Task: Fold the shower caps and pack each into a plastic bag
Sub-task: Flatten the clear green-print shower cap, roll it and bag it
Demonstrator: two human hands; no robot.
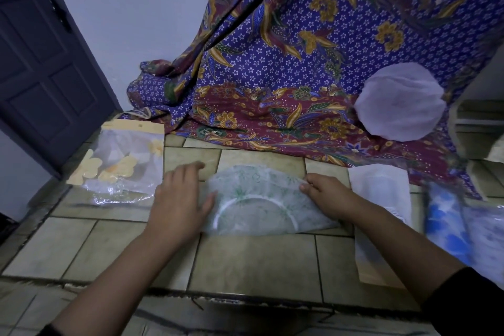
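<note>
On the bench [259, 262] centre, the green shower cap [256, 199] is laid folded in half; left edge is pressed by the flat left hand [180, 199], right edge is pinched by the right hand [327, 194].

tiled counter [256, 262], dark door [41, 63]

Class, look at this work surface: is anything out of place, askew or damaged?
Only one thing: a white shower cap lies unfolded up on the batik cloth, apart from the blue-patterned caps at the right edge. Nothing looks spilled.
</note>
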